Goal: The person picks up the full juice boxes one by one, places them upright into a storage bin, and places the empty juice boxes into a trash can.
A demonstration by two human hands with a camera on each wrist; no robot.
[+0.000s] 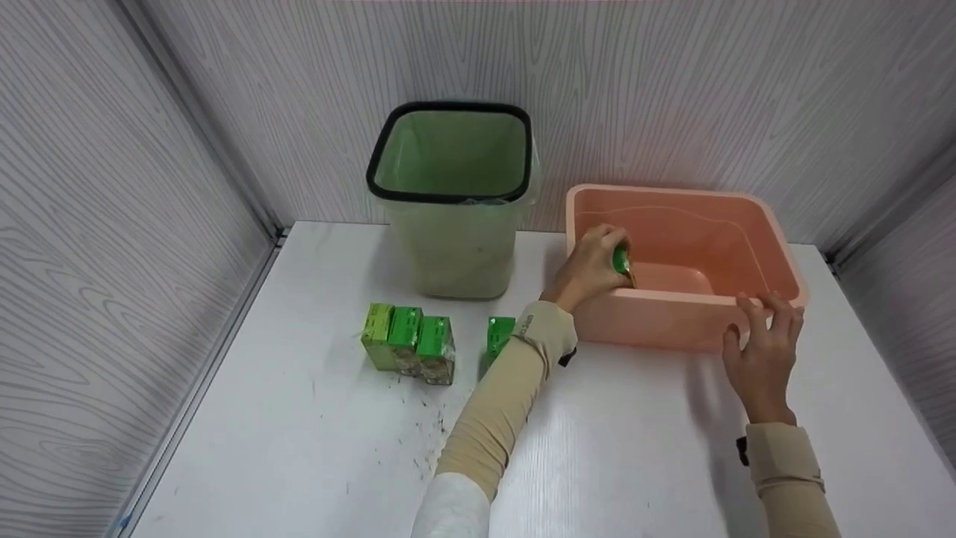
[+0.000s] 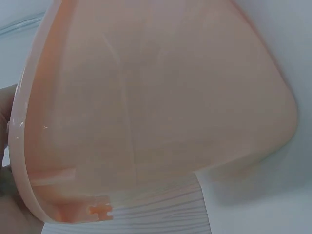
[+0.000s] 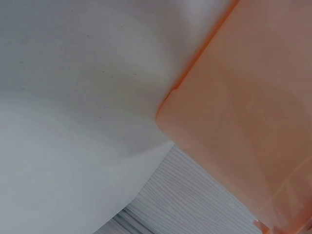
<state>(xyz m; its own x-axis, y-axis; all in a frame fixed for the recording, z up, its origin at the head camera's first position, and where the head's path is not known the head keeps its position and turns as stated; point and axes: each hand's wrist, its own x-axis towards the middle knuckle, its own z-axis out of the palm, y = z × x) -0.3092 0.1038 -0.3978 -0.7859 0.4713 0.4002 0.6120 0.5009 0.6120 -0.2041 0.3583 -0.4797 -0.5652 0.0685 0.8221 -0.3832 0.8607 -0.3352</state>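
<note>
In the head view, my left hand (image 1: 594, 261) reaches over the near left rim of a pink plastic tub (image 1: 650, 321). It grips a small green box (image 1: 621, 260), mostly hidden by the fingers. My right hand (image 1: 765, 355) holds the tub's near right corner, fingers bent over the rim and thumb outside. Along the left edge of the left wrist view, part of the left hand (image 2: 5, 112) shows behind the tub's rim (image 2: 18, 122). Only the tub's outer wall (image 3: 243, 112) appears in the right wrist view; the hand is out of sight there.
Three small green boxes (image 1: 407, 329) stand in a row on the white table (image 1: 246, 441). Another green box (image 1: 500, 329) is partly behind the left forearm. Dark crumbs lie nearby. A pale green bin (image 1: 463, 254) with a black rim stands against the back wall.
</note>
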